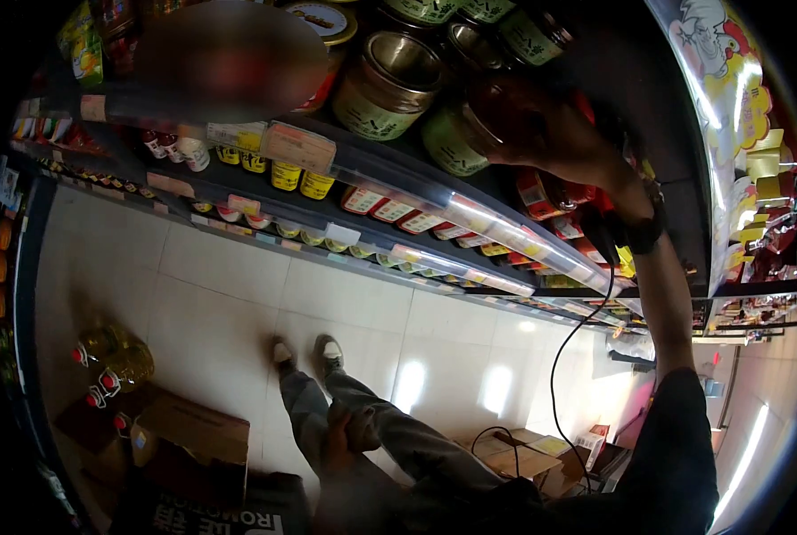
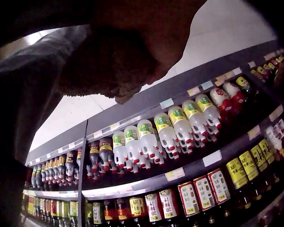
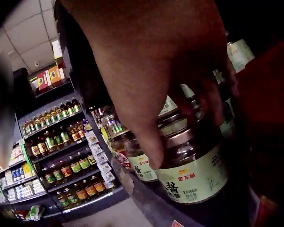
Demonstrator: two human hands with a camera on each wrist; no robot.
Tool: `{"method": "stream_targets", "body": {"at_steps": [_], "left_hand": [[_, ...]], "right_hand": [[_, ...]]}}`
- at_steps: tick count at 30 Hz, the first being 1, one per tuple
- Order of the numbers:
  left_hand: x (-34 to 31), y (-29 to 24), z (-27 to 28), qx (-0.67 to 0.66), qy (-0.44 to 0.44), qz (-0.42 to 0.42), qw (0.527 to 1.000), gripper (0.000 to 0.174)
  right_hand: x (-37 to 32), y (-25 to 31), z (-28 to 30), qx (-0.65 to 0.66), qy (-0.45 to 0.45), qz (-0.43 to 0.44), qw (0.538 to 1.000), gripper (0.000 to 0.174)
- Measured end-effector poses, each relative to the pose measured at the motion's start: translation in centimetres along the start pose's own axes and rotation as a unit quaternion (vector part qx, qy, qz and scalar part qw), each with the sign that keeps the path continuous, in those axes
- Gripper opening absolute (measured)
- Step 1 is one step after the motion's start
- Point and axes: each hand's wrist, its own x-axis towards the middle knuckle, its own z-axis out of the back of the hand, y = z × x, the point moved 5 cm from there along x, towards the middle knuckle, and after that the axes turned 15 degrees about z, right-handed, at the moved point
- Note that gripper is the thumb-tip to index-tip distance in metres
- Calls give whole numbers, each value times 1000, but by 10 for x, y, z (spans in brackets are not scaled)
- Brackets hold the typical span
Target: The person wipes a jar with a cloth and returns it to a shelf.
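Note:
On the shelf, my right hand [image 1: 577, 147] grips a glass jar with a pale green label [image 3: 194, 177]. In the right wrist view its thumb lies against the jar's near side, just under the metal lid, and the fingers reach over the top. Similar jars [image 1: 385, 85] stand beside it in the head view. Down by my legs, my left hand [image 1: 338, 437] holds a brown, rough-textured cloth [image 2: 104, 75], bunched up and dark in the left wrist view.
A clear price-tag strip [image 1: 496, 227] edges the shelf, with lower shelves of bottles beneath. A black cable [image 1: 559, 357] hangs from my right wrist. Large oil bottles [image 1: 122, 357] and an open cardboard box [image 1: 193, 428] stand on the floor at left. Bottles [image 2: 180, 127] line another shelf.

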Motion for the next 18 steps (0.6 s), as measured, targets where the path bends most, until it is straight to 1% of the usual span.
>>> {"method": "stream_targets", "body": {"at_steps": [1,3,5,7,9,10,11,12,13,14,15,16,17,18], "left_hand": [[-2,1,-1,1,-2,2,1000,39],[-11,3,-3,15,-91,34,995,40],[-17,1,-15,17,-92,35,995,43],[-14,2,-12,19,-93,36,995,45],[2,7,8,33,-88,-18,995,47],[21,18,35,32,-88,-18,995,47],[41,23,65,162,-91,-118,975,49],[39,15,57,290,-91,-216,928,52],[41,15,56,291,-89,-215,928,52],[44,19,60,198,-71,-154,965,53],[36,18,52,105,-55,-87,989,53],[25,11,30,110,-56,-84,989,53],[14,6,8,68,-84,-37,993,43],[5,10,-3,32,-109,21,993,33]], "right_hand": [[2,-2,0,3,6,6,1000,84],[5,-2,-2,5,12,11,1000,86],[8,3,-2,-4,-9,77,997,87],[11,3,-1,-1,1,74,997,87],[16,9,2,1,12,72,997,87],[18,14,3,14,37,42,998,86],[18,16,3,26,62,11,998,86],[16,12,0,25,61,10,998,86],[13,9,-3,24,27,54,998,86],[10,9,-3,23,-9,97,995,86],[2,16,-2,23,-12,91,995,86],[-9,29,5,-53,-37,68,996,85],[-24,44,12,-129,-61,39,989,85],[-48,52,19,-94,-93,-51,990,80]]}}
